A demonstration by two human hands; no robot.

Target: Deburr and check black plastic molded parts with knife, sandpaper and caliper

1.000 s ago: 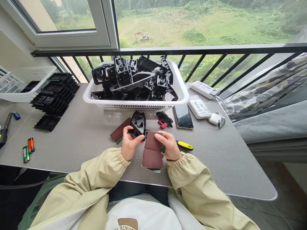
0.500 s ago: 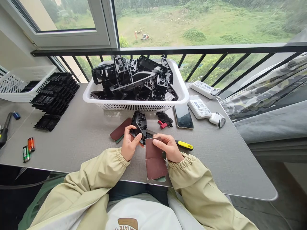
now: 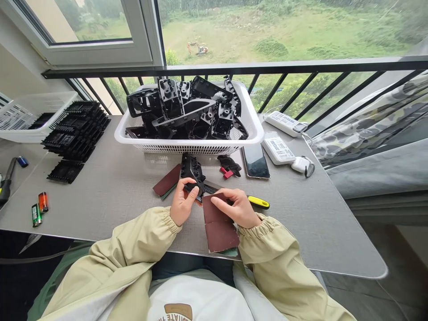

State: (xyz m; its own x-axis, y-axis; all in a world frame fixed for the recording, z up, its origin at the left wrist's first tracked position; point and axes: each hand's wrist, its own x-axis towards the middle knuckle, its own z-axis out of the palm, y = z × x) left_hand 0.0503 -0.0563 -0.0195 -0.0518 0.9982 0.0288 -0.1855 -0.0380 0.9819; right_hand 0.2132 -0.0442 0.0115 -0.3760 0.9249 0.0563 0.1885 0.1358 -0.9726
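My left hand [image 3: 183,203] is closed on a black moulded plastic part [image 3: 192,171], held tilted just above the table. In my right hand [image 3: 240,208] is a folded sheet of brown sandpaper [image 3: 220,225], pinched at its upper edge and hanging toward the table's front edge. Its green backing shows at the bottom. The two hands are close together, with the sandpaper's top near the lower end of the part. Behind them lies a utility knife with a yellow and black handle [image 3: 258,202], partly hidden by my right hand. Another piece of sandpaper [image 3: 167,180] rests left of the part.
A white basket [image 3: 187,145] heaped with black plastic parts stands behind my hands. To the right are a phone [image 3: 255,161], white power strips [image 3: 278,148] and a black glove-like bundle [image 3: 229,165]. Stacked black trays [image 3: 75,129] and batteries [image 3: 43,202] are at left.
The black part has turned in my left hand, showing a different side. My right hand and the sandpaper have shifted slightly to the right and down.
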